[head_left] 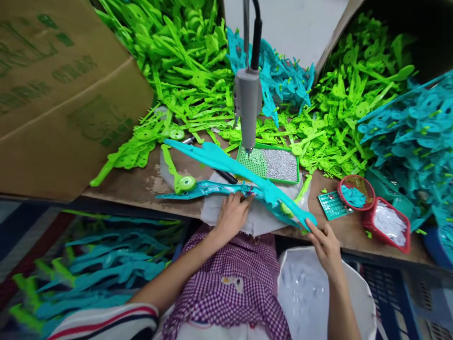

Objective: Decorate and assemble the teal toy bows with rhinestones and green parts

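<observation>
"What's on the brown table (123, 186)?"

"Lots! A big heap of green parts (191, 66) sits at the back, next to a cardboard box (63, 104). There's a tall pile of blue parts (417, 118) on the right."

"What's that hanging down?"

"A gray tool (247, 104). Its thin tip is over a green tray (253, 165). The tray has tiny silver bits (282, 165) on its right side."

"Where's the thing being worked on?"

"At the front edge, over a white sheet (258, 222). There are two long pieces. The top blue piece (226, 163) slants across the bottom blue piece (208, 188)."

"What's the right hand (327, 248) doing?"

"It's pinching the right end of the top blue piece."

"And the left hand (231, 215)?"

"Its fingers touch the middle of the bottom blue piece. I can't tell if they're squeezing it or just resting there."

"Anything else close by?"

"A round red basket (370, 189) with small blue bits (354, 196), right of the right end."
</observation>
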Tool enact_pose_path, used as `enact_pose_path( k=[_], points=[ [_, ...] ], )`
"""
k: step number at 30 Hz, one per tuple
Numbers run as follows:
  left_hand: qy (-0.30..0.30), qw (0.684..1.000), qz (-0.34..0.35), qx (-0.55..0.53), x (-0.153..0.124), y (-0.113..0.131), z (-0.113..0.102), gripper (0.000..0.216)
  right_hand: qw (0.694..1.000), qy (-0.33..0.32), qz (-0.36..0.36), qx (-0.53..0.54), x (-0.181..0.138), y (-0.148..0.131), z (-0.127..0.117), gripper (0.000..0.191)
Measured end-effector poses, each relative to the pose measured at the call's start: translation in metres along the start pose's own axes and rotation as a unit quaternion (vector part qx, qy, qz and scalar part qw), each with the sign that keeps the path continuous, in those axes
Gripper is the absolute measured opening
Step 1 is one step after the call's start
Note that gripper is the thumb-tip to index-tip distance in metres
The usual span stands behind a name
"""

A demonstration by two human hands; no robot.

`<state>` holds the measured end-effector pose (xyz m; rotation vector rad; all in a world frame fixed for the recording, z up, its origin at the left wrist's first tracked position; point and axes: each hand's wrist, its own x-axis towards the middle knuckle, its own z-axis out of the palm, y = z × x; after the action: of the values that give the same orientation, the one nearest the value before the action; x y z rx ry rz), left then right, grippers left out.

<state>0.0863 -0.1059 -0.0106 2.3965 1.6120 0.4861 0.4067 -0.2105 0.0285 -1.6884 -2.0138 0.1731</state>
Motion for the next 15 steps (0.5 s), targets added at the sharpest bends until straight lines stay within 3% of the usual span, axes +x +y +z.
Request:
enact_pose_path(
  k=[6, 15],
  points=[
    [-0.037, 0.998, -0.021, 0.041, 0.001, 0.016, -0.011, 0.047, 0.983, -0.038, -0.126, -0.131, 0.048, -0.010, 0.012, 0.042],
    [-0.062, 0.997, -0.050, 0.013, -0.005, 0.022, -0.009, 0.056, 0.966, -0.070, -0.194, -0.155, 0.072, -0.011, 0.021, 0.042]
  ],
)
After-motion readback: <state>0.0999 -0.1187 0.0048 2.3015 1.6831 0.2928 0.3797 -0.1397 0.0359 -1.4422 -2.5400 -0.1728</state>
